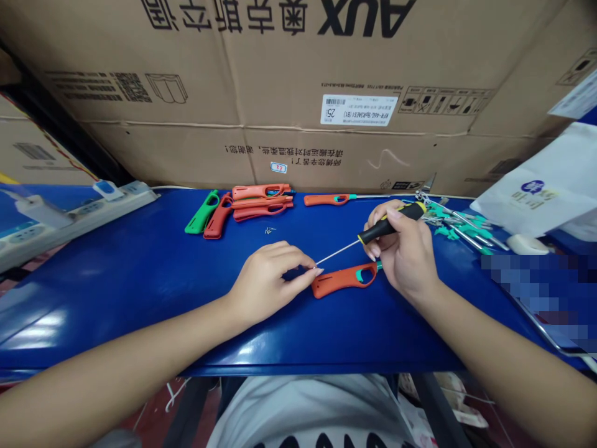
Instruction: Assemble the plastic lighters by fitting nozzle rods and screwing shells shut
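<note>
My right hand (405, 249) is closed around the black and yellow handle of a screwdriver (394, 225), its thin shaft slanting down to the left. At the shaft's tip, my left hand (275, 280) pinches with thumb and forefinger; whatever lies between those fingertips is too small to make out. Just below the shaft an orange gas lighter (342, 280) with a green trigger lies on the blue table (186, 317), its handle end by my left thumb. Part of the lighter's front end is hidden behind my right hand.
Red and orange lighter bodies (261, 202) and a green one (202, 211) lie at the back, near several small screws (269, 230). Another orange lighter (326, 199) rests by the cardboard box (280, 93). Metal tubes and green parts (461, 224) are piled right; a power strip (84, 214) stands left.
</note>
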A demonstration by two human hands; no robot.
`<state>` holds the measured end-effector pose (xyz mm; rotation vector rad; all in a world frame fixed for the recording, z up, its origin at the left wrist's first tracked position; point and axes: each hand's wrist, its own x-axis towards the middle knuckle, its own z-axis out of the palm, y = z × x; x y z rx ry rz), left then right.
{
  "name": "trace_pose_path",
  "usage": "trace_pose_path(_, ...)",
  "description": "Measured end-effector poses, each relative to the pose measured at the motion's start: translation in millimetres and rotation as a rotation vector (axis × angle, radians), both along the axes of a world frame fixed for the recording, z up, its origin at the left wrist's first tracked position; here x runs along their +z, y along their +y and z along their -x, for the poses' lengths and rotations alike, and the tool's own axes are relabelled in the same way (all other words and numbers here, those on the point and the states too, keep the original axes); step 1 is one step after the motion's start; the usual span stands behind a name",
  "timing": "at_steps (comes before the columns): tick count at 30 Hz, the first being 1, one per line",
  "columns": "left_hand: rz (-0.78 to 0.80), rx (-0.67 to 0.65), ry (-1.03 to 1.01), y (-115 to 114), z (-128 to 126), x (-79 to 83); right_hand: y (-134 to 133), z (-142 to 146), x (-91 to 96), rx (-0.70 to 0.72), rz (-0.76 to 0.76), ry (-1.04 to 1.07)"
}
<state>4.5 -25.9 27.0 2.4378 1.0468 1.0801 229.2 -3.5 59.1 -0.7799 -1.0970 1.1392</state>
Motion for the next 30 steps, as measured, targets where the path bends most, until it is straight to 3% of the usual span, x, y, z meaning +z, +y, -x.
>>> trace_pose_path(15,-0.046,-0.015,0.061,1,1,-3.7,1,-7,-13.7,0.055,-0.181,-0.122)
trace_pose_path(22,-0.058,-0.005,0.102,2,2,-4.7,-1,-7,-14.3,-0.003,-0.246,-0.212)
trace_pose_path(30,0.086,-0.055,0.023,4,0,-8.3,-4,-6,-8.4,0.119,-0.268,-0.302)
